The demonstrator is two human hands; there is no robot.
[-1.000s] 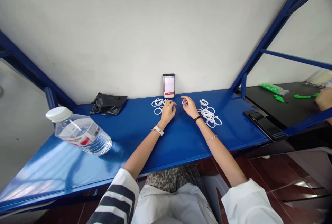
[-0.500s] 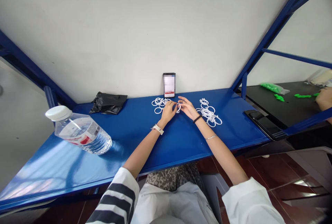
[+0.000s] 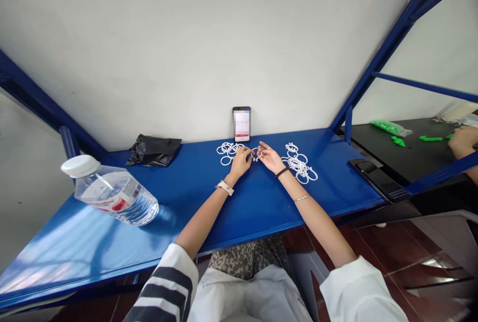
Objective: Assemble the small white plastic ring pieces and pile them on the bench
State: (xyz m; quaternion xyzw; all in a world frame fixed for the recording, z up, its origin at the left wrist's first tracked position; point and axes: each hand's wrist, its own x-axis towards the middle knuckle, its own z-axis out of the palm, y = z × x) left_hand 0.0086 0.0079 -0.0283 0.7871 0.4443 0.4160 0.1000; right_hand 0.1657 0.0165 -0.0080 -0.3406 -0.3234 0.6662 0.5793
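Both forearms stretch toward the worktop's [image 3: 186, 197] far edge. The left hand [image 3: 241, 161] and right hand [image 3: 269, 159] meet there, fingers pinching one white ring [image 3: 256, 153] between them. Two piles flank them, the left heap [image 3: 226, 151] and the right heap [image 3: 300, 166]. One phone [image 3: 241, 124] stands behind.

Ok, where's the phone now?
In the head view the phone stands against the wall at the back centre of the blue table, just beyond the left hand and right hand, beside the left pile of white rings.
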